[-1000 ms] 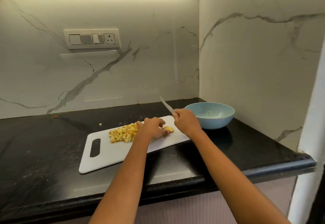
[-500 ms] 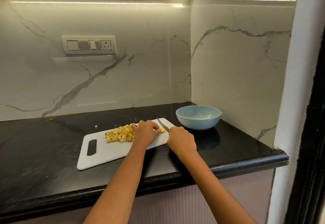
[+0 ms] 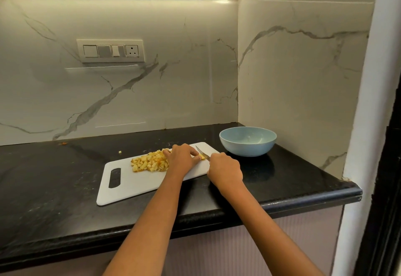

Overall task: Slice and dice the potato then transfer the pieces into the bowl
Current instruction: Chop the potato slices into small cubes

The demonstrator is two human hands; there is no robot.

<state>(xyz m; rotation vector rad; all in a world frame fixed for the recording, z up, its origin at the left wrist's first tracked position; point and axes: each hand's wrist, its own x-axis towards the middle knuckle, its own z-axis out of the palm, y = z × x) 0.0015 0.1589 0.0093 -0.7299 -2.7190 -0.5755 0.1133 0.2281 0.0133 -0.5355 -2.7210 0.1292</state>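
- Our left hand (image 3: pixel 181 159) curls over the last potato piece (image 3: pixel 202 157) on the white cutting board (image 3: pixel 138 185), pinning it.
- Our right hand (image 3: pixel 224 170) grips the knife (image 3: pixel 202 153), blade on that piece.
- Diced potato (image 3: pixel 149 163) lies piled on the board, left of our left hand.
- The blue bowl (image 3: pixel 247 141) stands just right of the board on the black counter (image 3: pixel 54 178).

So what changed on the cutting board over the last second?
The knife came down: a second ago the right hand held it raised with the blade pointing up; now the blade lies low against the last potato piece, which the left hand still holds down. The diced pile, the board and the bowl kept their places.
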